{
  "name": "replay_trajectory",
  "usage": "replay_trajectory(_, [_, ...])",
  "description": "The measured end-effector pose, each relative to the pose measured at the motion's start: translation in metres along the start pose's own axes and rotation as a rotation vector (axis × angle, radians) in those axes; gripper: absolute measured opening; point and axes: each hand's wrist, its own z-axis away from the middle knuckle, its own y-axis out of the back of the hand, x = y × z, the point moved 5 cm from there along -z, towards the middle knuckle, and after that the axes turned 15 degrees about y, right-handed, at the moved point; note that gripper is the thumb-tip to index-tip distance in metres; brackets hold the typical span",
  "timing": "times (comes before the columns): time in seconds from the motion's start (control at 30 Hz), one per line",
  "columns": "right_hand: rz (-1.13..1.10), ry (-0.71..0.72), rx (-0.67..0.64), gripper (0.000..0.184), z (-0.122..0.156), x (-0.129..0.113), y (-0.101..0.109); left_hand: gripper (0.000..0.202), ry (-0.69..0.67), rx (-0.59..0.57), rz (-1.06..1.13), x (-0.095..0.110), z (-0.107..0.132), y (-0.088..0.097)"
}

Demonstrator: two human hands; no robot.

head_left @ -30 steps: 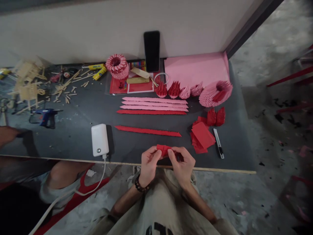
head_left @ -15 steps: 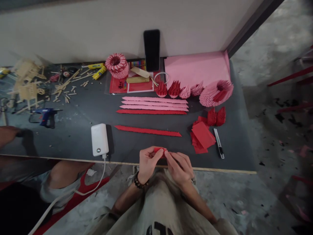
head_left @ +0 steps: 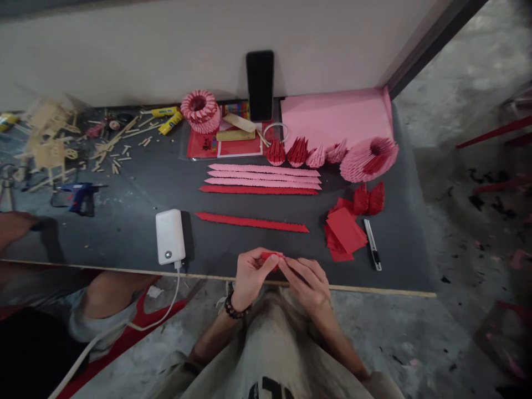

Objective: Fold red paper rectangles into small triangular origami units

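At the table's front edge, my left hand [head_left: 252, 272] pinches a small piece of red paper [head_left: 271, 256] between thumb and fingers. My right hand [head_left: 306, 279] closes its fingertips on the right end of the same paper; most of the piece is covered by fingers. Just beyond lies a red folded paper strip [head_left: 251, 222], and behind it another red strip [head_left: 257, 190] with several pink strips [head_left: 264, 176]. A stack of red paper rectangles [head_left: 346, 229] rests to the right, beside two red folded paper bundles [head_left: 369, 198] and a utility knife [head_left: 373, 245].
A white power bank [head_left: 169, 237] with a cable stands left of my hands. Farther left are a blue glue gun [head_left: 80, 197], wooden sticks and a co-worker's hand [head_left: 14, 228]. At the back are a phone [head_left: 260, 86], a pink-red paper ring [head_left: 200, 111] and a pink folded-paper piece [head_left: 369, 160].
My right fingers have shifted slightly on the red paper, and the paper's visible part has tilted a little. Both hands stay in nearly the same place.
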Motion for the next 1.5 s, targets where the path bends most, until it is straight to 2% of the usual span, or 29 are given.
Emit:
replay_trajectory(0.07, [-0.050, -0.094, 0.057, 0.028, -0.007, 0.001, 0.005, 0.030, 0.014, 0.000, 0.034, -0.002, -0.001, 0.000])
replay_trajectory(0.2, [-0.180, -0.374, 0.145, 0.015, -0.013, 0.002, 0.007, 0.029, 0.009, 0.018, 0.063, -0.003, -0.002, -0.001])
replay_trajectory(0.37, [-0.221, -0.430, 0.147, 0.011, -0.017, -0.005, 0.003, 0.026, -0.112, 0.108, -0.094, 0.007, 0.006, -0.001])
replay_trajectory(0.53, [-0.196, -0.384, 0.131, 0.009, -0.019, -0.008, 0.001, 0.022, -0.260, 0.240, -0.303, 0.017, 0.014, -0.001])
replay_trajectory(0.63, [-0.191, -0.392, 0.137, 0.005, -0.019, -0.006, 0.002, 0.020, -0.242, 0.181, -0.308, 0.015, 0.012, -0.004])
replay_trajectory(0.83, [-0.220, -0.397, 0.191, 0.004, -0.021, -0.001, 0.007, 0.026, -0.001, -0.024, -0.109, -0.005, 0.003, -0.009])
replay_trajectory(0.97, [-0.282, -0.442, 0.169, 0.006, -0.020, 0.002, 0.004, 0.027, -0.001, -0.073, -0.070, -0.006, 0.004, -0.010])
replay_trajectory(1.2, [-0.249, -0.413, 0.197, 0.006, -0.014, 0.003, -0.001, 0.027, 0.005, -0.117, -0.074, -0.001, 0.004, -0.012])
replay_trajectory(1.3, [-0.206, -0.346, 0.229, 0.003, -0.012, 0.001, -0.001, 0.029, 0.033, -0.155, -0.028, -0.002, 0.005, -0.012])
replay_trajectory(1.37, [-0.202, -0.251, 0.232, 0.010, -0.013, -0.002, 0.000, 0.028, 0.061, -0.157, 0.019, -0.004, 0.005, -0.010])
replay_trajectory(1.5, [-0.226, -0.058, 0.129, 0.024, -0.015, -0.005, 0.002, 0.027, 0.120, -0.164, 0.090, -0.005, 0.003, -0.003])
